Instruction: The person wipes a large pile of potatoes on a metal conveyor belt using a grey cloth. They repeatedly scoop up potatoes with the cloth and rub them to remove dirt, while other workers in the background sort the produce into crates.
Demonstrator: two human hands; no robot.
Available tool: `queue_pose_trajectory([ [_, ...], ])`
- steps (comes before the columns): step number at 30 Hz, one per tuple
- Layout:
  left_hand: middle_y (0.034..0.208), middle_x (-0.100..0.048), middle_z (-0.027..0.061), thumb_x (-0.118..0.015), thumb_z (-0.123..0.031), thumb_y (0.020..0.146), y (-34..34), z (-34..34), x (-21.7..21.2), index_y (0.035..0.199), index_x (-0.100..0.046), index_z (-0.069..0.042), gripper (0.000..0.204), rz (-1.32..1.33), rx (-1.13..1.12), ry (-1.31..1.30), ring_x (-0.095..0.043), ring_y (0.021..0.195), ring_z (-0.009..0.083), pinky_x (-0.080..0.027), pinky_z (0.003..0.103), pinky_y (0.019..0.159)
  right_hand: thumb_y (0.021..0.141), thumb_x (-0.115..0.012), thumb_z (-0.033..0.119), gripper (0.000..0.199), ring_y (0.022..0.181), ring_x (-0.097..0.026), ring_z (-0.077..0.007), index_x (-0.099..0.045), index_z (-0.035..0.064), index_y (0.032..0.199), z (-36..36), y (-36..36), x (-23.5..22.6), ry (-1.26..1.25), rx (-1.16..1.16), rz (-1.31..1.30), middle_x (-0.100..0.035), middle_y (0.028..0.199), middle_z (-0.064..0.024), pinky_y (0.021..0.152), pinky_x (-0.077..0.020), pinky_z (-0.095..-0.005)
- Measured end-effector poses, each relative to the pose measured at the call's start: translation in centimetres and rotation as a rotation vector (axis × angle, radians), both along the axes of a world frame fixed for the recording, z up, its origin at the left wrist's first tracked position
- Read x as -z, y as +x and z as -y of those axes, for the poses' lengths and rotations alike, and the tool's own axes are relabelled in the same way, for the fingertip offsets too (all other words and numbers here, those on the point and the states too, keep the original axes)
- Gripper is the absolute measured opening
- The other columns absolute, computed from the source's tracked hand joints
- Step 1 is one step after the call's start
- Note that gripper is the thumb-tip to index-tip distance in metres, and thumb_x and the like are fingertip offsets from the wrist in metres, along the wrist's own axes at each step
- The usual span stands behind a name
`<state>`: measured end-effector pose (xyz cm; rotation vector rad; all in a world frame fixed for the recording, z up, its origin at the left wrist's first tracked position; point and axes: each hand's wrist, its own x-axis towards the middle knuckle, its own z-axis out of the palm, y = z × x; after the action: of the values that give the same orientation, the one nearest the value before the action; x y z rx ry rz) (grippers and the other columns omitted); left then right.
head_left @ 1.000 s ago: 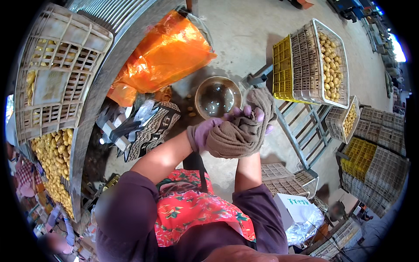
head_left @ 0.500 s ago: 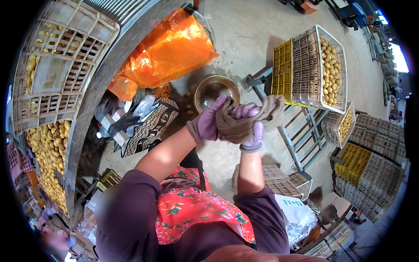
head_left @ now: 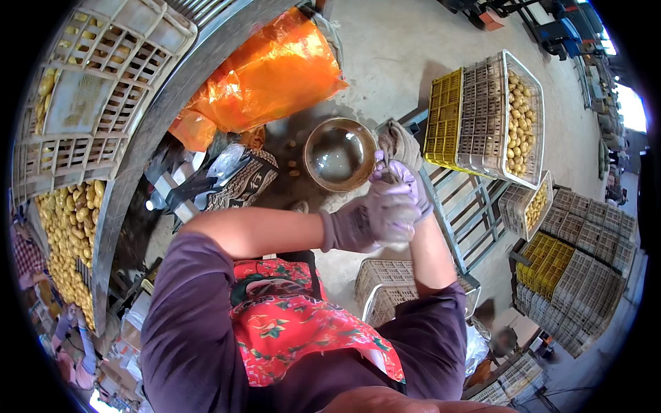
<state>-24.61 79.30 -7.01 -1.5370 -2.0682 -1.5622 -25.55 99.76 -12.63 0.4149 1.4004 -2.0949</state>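
Observation:
Both my hands wear grey-lilac gloves and are closed close together in front of me. My left hand (head_left: 379,217) comes across from the left and overlaps my right hand (head_left: 416,184). A grey-brown cloth (head_left: 401,143) is bunched and twisted in their grip, its loose end sticking out above the fingers. Part of the cloth is hidden inside the hands. Just left of the cloth, a round metal basin (head_left: 317,180) with water in it stands on the floor.
An orange plastic sheet (head_left: 275,76) hangs by a metal-edged sorting table (head_left: 127,165) at left, with potatoes (head_left: 72,234) and a pale crate (head_left: 76,103). At right, a potato-filled crate (head_left: 482,117) stands on a metal frame (head_left: 468,213); stacked crates (head_left: 585,268) lie beyond.
My hands have come together, the left swinging right and downward across the right. The cloth, earlier bundled wide between them, is now squeezed tighter and sticks out above; more of the basin shows.

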Motion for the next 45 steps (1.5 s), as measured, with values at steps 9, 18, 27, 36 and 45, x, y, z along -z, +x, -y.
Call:
queue_pose_trajectory([
  [9,0.098,-0.058,0.0015,-0.064,-0.02,0.076,-1.9,-3.8,2.6,0.08,-0.059,-0.023,0.007,-0.559,0.186,-0.376,-0.058,0.102,0.0246,-0.049,0.041,0.089,0.08,-0.068,0.012,0.052,0.113,-0.058,-0.0255,-0.054,0.003,0.13,3.0,-4.9,-3.9,0.585,-0.164,-0.324,-0.063,0.122,-0.0074,0.101,-0.0435,-0.0349],
  [18,0.104,-0.064,0.0044,-0.057,-0.025,0.088,-1.9,-6.8,5.9,0.097,-0.064,-0.019,0.013,-0.237,0.381,-0.801,-0.062,0.1,0.024,-0.049,0.039,0.085,0.069,-0.075,0.025,0.068,0.12,-0.057,-0.0327,-0.054,-0.0026,0.128,0.9,-5.9,5.3,1.029,-0.388,-0.422,-0.061,0.126,-0.0206,0.102,-0.0446,-0.0368],
  [27,0.127,-0.061,0.0095,-0.048,-0.022,0.095,1.0,-11.9,16.2,0.121,-0.064,-0.009,0.033,-0.918,0.097,-0.861,-0.058,0.116,0.0286,-0.045,0.041,0.102,0.065,-0.075,0.031,0.061,0.104,-0.065,-0.0376,-0.065,0.0006,0.117,1.9,-6.4,3.6,1.145,-0.365,-0.354,-0.068,0.108,-0.0243,0.091,-0.0515,-0.0412],
  [36,0.133,-0.059,0.0091,-0.045,-0.025,0.097,1.9,-14.5,17.9,0.128,-0.061,-0.01,0.038,-1.08,0.211,-1.098,-0.056,0.121,0.0272,-0.042,0.042,0.105,0.072,-0.072,0.032,0.06,0.105,-0.063,-0.0405,-0.06,0.0,0.122,2.2,-6.8,1.5,1.275,-0.653,-0.152,-0.066,0.112,-0.0269,0.09,-0.0506,-0.0431],
  [45,0.132,-0.056,0.009,-0.046,-0.021,0.093,1.4,-13.8,12.8,0.125,-0.059,-0.014,0.035,-0.438,0.534,-1.088,-0.049,0.126,0.029,-0.038,0.042,0.109,0.073,-0.074,0.014,0.049,0.103,-0.065,-0.0269,-0.065,0.0024,0.119,-4.1,-2.0,3.4,0.999,-0.248,-0.454,-0.068,0.115,-0.0155,0.093,-0.0493,-0.0352],
])
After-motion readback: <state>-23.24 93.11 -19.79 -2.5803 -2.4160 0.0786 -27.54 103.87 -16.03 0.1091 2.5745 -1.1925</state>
